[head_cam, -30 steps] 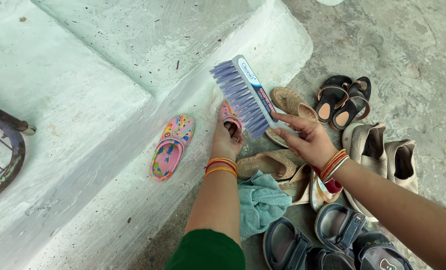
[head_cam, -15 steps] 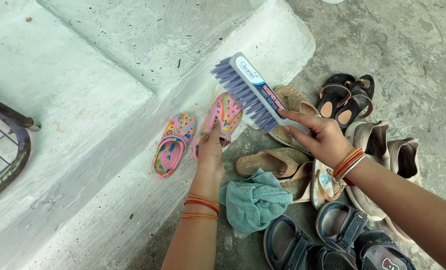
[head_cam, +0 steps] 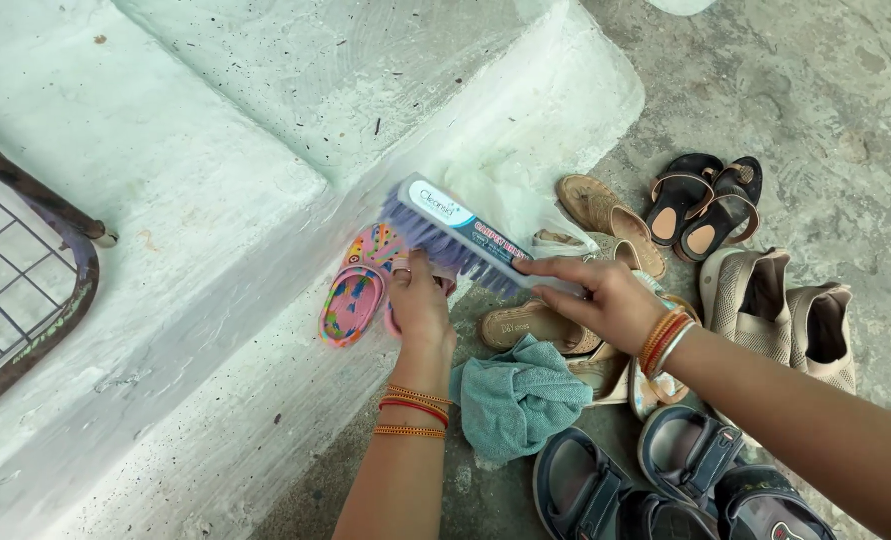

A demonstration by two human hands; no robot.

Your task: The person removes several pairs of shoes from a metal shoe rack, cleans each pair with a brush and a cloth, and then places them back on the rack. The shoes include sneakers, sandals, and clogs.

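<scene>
A long scrubbing brush (head_cam: 463,238) with purple bristles is grasped at its handle end by the right hand (head_cam: 591,298), while the left hand (head_cam: 421,305) is pressed down on a pink patterned child's clog (head_cam: 406,300) lying beside its twin (head_cam: 359,289) on the sloped face of the white concrete step (head_cam: 216,200). The scrubbing is best done in short strokes along the clog, bristles kept flat and the clog pinned firmly against the slope. Room is tight right of the clog, where a teal cloth (head_cam: 521,395) and sandals (head_cam: 706,205) are crowded; the step above is open.
</scene>
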